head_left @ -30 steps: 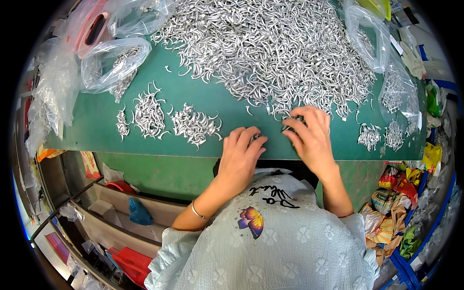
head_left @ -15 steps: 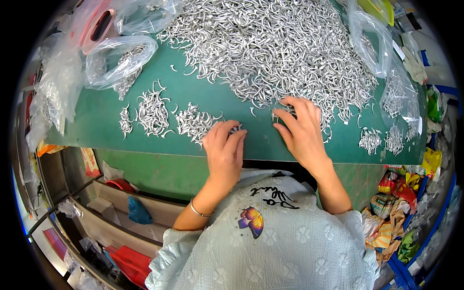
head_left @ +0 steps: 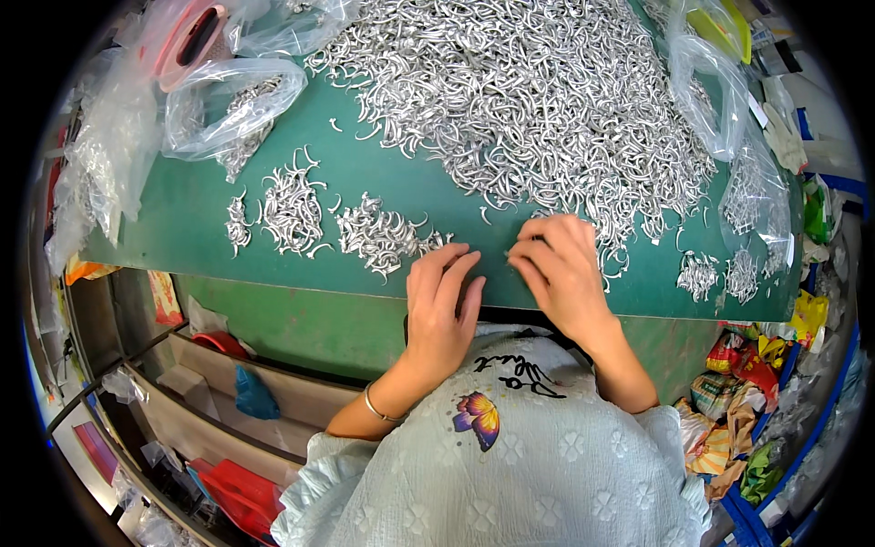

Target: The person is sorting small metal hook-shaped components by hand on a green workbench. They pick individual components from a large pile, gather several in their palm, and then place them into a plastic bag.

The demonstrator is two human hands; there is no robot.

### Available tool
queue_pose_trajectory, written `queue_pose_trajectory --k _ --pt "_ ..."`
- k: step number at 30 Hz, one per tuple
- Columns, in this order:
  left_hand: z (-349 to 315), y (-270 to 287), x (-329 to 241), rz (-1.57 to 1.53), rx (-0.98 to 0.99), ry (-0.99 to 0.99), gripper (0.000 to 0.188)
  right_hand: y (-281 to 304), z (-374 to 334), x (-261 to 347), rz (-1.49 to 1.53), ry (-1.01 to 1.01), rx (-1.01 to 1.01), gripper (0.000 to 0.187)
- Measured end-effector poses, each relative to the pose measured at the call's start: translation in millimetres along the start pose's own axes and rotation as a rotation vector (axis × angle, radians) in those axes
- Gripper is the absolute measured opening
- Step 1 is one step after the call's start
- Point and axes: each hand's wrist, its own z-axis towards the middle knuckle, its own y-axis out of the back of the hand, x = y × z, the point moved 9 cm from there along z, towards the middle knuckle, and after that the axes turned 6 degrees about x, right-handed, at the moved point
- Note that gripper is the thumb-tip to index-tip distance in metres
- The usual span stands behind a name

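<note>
A large heap of small curved silver metal pieces [head_left: 538, 100] spreads over the green table [head_left: 365, 159]. My left hand [head_left: 437, 305] is at the table's front edge, fingers apart, with nothing visible in it. Just beyond its fingertips lies a small pile of the same pieces [head_left: 378, 235]. My right hand [head_left: 563, 273] bends its fingers and thumb inward by the heap's near edge. Its fingertips come close together; whatever they hold is too small to make out. A gap of bare green tabletop separates the two hands.
More small piles lie at left [head_left: 292, 210] and at right [head_left: 697, 273]. Plastic bags with metal pieces stand at far left [head_left: 232, 109] and far right [head_left: 752, 187]. A pink basket [head_left: 196, 41] sits at back left. Below are a shelf [head_left: 219, 383] and colourful packets [head_left: 729, 383].
My left hand has drawn back from the small pile toward me and slightly right, leaving pieces at the pile's edge. My right hand has pulled a little nearer, away from the heap.
</note>
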Motion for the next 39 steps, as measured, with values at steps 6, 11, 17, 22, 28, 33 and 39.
queue_pose_trajectory --k 6,11,17,22,28,33,39 --pt "-0.1 -5.7 -5.6 0.016 0.057 -0.033 0.038 -2.4 13.2 -2.5 0.014 -0.078 -0.046 0.017" --pt "2.2 -27.8 -12.4 0.081 0.176 -0.057 0.042 -18.8 31.7 -1.2 -0.117 -0.039 -0.054 0.014" --pt "-2.7 -30.5 -1.6 0.003 0.170 -0.005 0.042 -4.8 5.9 -3.6 -0.081 -0.079 0.183 0.007" --pt "8.5 -29.0 -18.6 0.018 0.181 -0.051 0.038 4.8 10.6 -16.8 0.102 -0.097 0.071 0.017" --pt "7.7 -40.0 -20.1 0.027 0.237 -0.171 0.038 -8.3 51.0 -3.9 -0.122 -0.003 -0.004 0.034" --pt "6.4 -32.9 -15.3 -0.078 0.224 -0.138 0.027 -4.3 25.0 -12.7 -0.138 0.048 0.058 0.026" --pt "6.1 -32.8 -13.8 -0.118 0.229 -0.137 0.026 30.3 -5.2 -26.4 -0.150 0.033 -0.070 0.018"
